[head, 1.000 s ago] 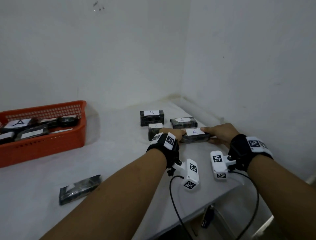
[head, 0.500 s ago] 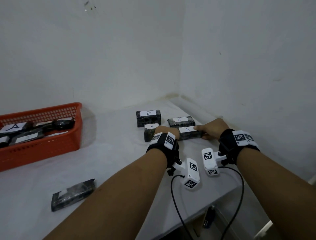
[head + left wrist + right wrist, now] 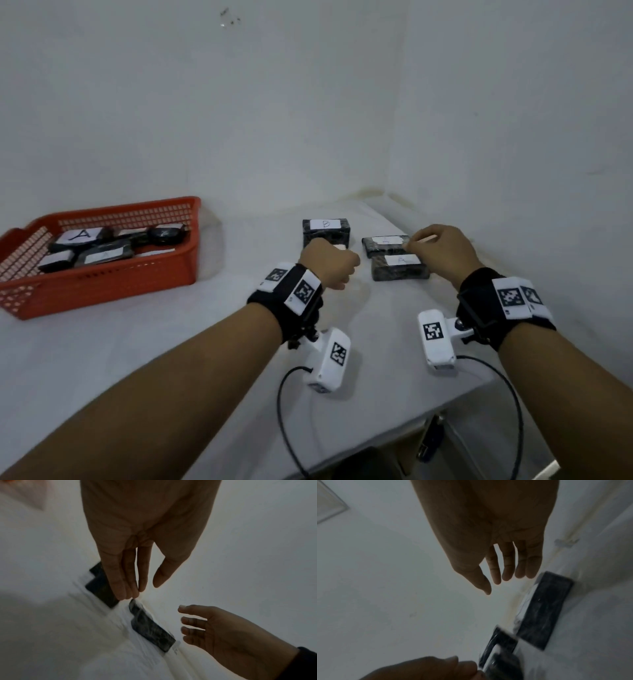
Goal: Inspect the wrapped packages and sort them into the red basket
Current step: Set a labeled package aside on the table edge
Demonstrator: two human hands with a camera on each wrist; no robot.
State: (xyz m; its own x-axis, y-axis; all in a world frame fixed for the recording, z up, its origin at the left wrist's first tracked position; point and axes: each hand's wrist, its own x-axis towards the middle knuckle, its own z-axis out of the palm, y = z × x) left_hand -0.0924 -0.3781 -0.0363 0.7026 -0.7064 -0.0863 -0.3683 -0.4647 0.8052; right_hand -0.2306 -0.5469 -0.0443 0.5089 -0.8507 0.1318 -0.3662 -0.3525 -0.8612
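Head view takes in a room corner of plain white walls, with a white cloth-covered table pushed into it; a faint yellowish stain marks the join where wall meets tabletop. On the table's left stands the red basket, already holding several dark wrapped packages with white labels, one reading A. Well apart from it, near the corner, lie the loose packages: one labelled B farthest back, another to its right, and one labelled A nearest. The left hand and right hand hover over this group, neither holding anything; both wrist views show fingers extended and relaxed, slightly parted, above the packages. White wrist cameras with black cables hang below both wrists.
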